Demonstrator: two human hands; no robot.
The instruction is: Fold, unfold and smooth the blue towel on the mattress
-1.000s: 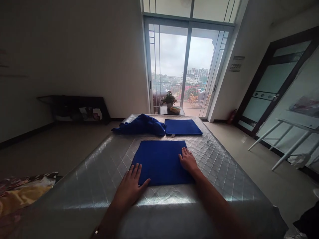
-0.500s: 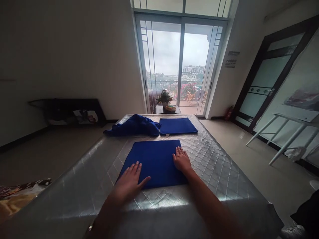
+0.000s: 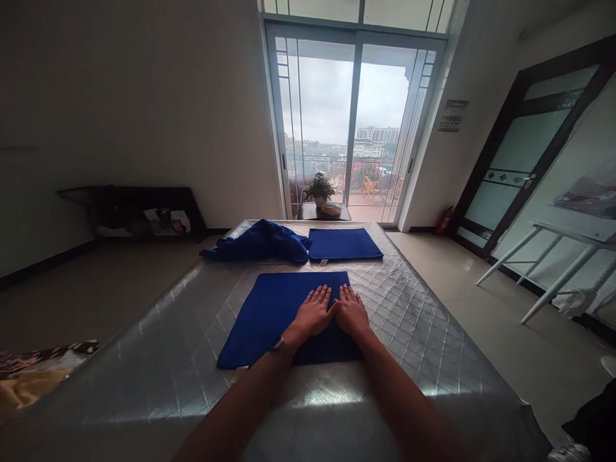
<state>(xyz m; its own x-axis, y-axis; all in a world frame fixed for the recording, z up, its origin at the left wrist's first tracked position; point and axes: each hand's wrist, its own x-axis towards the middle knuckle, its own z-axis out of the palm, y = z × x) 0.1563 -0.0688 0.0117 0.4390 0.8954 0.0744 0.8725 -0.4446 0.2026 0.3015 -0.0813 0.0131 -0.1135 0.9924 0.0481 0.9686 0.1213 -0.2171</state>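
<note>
Far off to the left of both hands, down low, lies a patterned cloth point(image 3: 38, 372). Ahead of the hands and a bit to the left, a rumpled blue cloth point(image 3: 262, 244) sits in a soft heap.

Nearer in is the front blue cloth point(image 3: 260, 314). It lies flat under the hands, and most of its bare part is to their left. All three blue cloths are on a shiny silver cover point(image 3: 428, 359).

The left hand point(image 3: 314, 312) is palm down on the front blue cloth, flat, with its fingers out straight and close together. A small band point(image 3: 278, 343) is on that wrist. The right hand point(image 3: 352, 313) lies just beside it, by the cloth's right edge, flat in the same way. The thumbs meet in the middle; it is hard to see which is on top. Neither hand pinches anything.

Ahead of the right hand, and reaching out past it to the right, is a folded blue cloth point(image 3: 345, 244) with a little pale tag.

The step in hand looks like smoothing and patting the cloth flat. A good next move would call for flat palms, a light push, and one hand holding the edge so the cloth does not slide or bunch up.
</note>
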